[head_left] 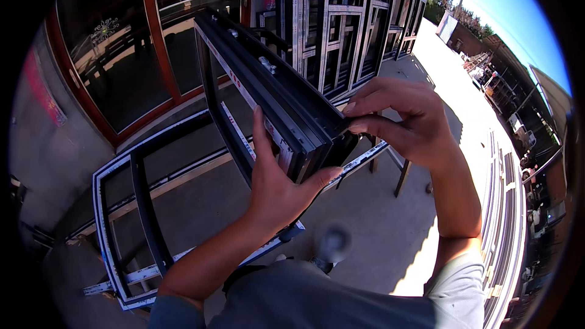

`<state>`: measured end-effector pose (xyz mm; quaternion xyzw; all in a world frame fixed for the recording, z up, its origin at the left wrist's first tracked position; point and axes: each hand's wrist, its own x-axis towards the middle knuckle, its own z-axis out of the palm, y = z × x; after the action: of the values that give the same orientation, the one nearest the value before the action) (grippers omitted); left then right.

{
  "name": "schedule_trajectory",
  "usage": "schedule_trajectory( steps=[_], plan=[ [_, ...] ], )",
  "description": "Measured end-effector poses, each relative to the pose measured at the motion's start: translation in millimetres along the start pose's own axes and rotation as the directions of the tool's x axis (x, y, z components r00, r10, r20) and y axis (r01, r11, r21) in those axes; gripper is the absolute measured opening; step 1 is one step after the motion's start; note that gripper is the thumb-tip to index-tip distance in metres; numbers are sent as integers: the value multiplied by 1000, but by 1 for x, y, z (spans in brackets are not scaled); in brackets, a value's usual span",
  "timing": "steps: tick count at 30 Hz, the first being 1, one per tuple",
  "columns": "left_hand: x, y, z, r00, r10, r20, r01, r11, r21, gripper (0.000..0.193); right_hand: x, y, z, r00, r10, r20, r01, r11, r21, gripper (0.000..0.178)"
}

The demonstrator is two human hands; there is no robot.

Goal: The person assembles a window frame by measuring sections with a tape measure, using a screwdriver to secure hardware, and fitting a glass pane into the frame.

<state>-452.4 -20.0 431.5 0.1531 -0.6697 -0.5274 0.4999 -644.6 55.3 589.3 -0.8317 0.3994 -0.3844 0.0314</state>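
Observation:
A black window frame (286, 94) stands on edge before me, tilted, running from the far left to its near corner. Small silver metal fittings (266, 64) sit in the groove along its upper side. My left hand (274, 186) grips the near end of the frame, index finger along its inner side and thumb across the end face. At the upper near corner my right hand (411, 116) is closed in a pinch, thumb against fingertips. Whatever is between those fingers is too small and dark to make out.
Another black and white frame (146, 207) lies low on supports at the left. Many window frames (350, 30) lean upright behind. Glazed doors with brown frames (149, 30) stand at the back left. Long profiles (503, 207) lie on the ground at the right.

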Motion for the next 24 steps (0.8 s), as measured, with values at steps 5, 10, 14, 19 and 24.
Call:
schedule_trajectory(
  steps=[5, 10, 14, 19, 24],
  plan=[
    [4, -8, 15, 997, -16, -77, 13, 999, -36, 145, 18, 12, -13, 960, -117, 253, 102, 992, 70, 24],
    [6, -13, 15, 991, 55, -125, -50, 998, 46, 148, 21, 27, -9, 941, -178, 288, 179, 984, 25, 24],
    [5, -12, 17, 995, 53, -86, -53, 999, 4, 140, 18, 26, -10, 957, -112, 267, 82, 989, 121, 19],
    [7, -11, 16, 995, 33, -91, -37, 998, -51, 140, 15, 25, -5, 967, -80, 241, 53, 992, 116, 18],
    [11, -13, 16, 990, 57, -129, -66, 996, -63, 150, 8, 30, -2, 978, -119, 174, 99, 988, 115, 17]
  ],
)
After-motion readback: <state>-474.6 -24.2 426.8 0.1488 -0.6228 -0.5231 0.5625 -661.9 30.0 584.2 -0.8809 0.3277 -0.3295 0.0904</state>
